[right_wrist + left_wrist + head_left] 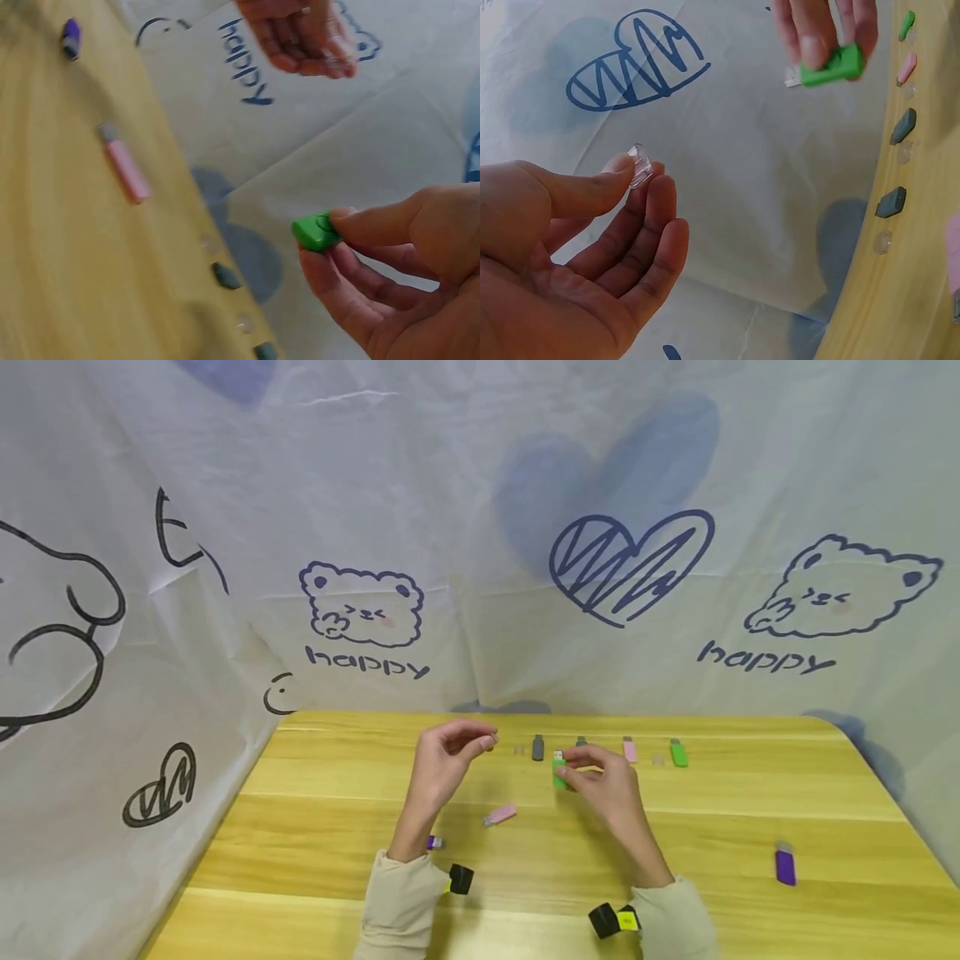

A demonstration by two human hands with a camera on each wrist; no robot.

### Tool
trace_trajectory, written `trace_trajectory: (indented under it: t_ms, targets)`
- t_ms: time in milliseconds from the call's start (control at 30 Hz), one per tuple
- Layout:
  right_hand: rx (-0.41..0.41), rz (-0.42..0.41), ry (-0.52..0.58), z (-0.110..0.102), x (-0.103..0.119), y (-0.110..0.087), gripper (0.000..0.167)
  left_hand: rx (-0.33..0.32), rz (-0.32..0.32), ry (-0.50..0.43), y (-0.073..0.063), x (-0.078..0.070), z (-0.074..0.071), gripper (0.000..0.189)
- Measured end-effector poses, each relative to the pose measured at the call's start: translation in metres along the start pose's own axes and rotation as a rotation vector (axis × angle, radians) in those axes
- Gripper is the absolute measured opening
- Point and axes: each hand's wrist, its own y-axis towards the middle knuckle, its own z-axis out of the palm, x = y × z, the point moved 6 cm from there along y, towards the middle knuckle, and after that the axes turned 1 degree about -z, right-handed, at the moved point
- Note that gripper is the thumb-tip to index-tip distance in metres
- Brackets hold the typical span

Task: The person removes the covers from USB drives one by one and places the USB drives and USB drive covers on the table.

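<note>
My left hand [441, 768] is raised over the table and pinches a small clear plastic cap [640, 166] between thumb and fingertips. To its right, my right hand [613, 787] holds a green USB flash drive [559, 774] between thumb and fingers. The drive's metal plug points away from me in the head view and is bare. Cap and drive are apart. Below the hands lies a pink USB flash drive [501, 814] with its plug exposed. A purple USB flash drive [435, 842] is partly hidden by my left wrist.
Along the table's back edge stand a grey drive [537, 748], another grey drive [581, 741] partly hidden, a pink drive [629, 749], a green drive [678, 753] and clear caps [657, 760]. Another purple drive [784, 865] lies at right. A printed cloth [480, 568] hangs behind.
</note>
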Motion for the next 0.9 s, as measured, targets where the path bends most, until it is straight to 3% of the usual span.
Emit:
trace_trajectory:
  t_ms: [400, 900]
  targets:
    - [0.016, 0.084, -0.296, 0.028, -0.036, 0.021, 0.009, 0.034, -0.046, 0.045, 0.001, 0.009, 0.004, 0.009]
    - [-0.035, 0.062, -0.490, 0.042, -0.029, 0.023, 0.009, 0.060, -0.072, 0.111, 0.002, 0.021, 0.008, 0.007]
